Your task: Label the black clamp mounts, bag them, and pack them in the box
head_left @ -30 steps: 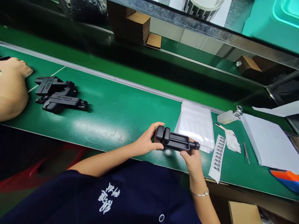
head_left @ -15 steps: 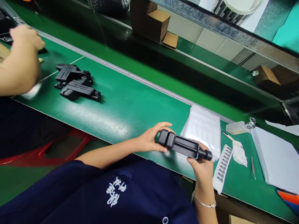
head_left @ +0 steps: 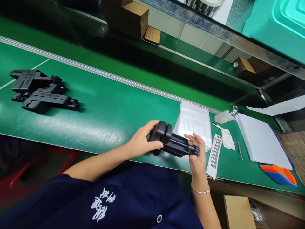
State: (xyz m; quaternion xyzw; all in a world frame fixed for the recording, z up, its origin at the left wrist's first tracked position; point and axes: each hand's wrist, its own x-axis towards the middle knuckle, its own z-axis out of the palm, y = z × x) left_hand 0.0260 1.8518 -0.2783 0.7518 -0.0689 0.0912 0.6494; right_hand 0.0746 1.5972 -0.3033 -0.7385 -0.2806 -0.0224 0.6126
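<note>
— What are the hands doing?

— The left hand (head_left: 140, 143) is gripping the thick end of a black plastic clamp (head_left: 172, 142), its fingers clamped around that block. The right hand (head_left: 197, 156) is touching the clamp's knob end, fingers spread apart and only loosely against it.

— Where is the clamp sitting?

— It is being held just above the near edge of the green table (head_left: 114, 108), beside a stack of clear bags (head_left: 194, 122).

— Anything else lying about?

— Two more black clamps (head_left: 40, 92) are lying far left, and a barcode label strip (head_left: 213, 156) is lying just right of the right hand.
</note>
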